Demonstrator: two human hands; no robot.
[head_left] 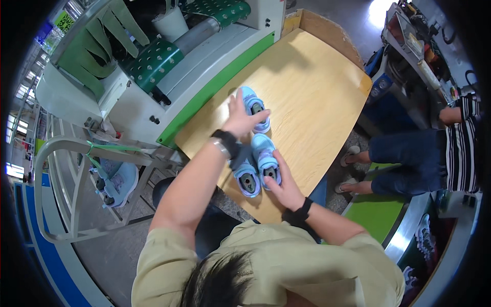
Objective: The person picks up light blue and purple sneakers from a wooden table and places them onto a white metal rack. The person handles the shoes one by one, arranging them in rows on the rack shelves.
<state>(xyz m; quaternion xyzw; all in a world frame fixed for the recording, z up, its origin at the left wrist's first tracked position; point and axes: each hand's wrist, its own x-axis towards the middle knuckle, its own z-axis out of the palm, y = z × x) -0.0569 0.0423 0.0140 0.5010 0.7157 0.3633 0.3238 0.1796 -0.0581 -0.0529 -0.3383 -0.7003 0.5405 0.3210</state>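
Observation:
Three light-blue shoes with dark grey inserts in their openings are on the wooden tabletop. My left hand (242,116) is at the far shoe (248,95), fingers along its left side and thumb across its opening. My right hand (287,187) grips the heel end of the middle shoe (263,147), with the thumb near its opening and the fingers along its right side. The third shoe (247,183) lies close beside it on the left, with its toe partly hidden under my left wrist. Both wrists wear black bands.
Along the left edge of the wooden table (312,77) runs a machine with a green studded roller (156,62) and hanging green strips (110,38). Another blue shoe (120,180) sits on a metal rack at left. A person in striped clothing (460,146) stands at right by a tool-laden cart (409,41).

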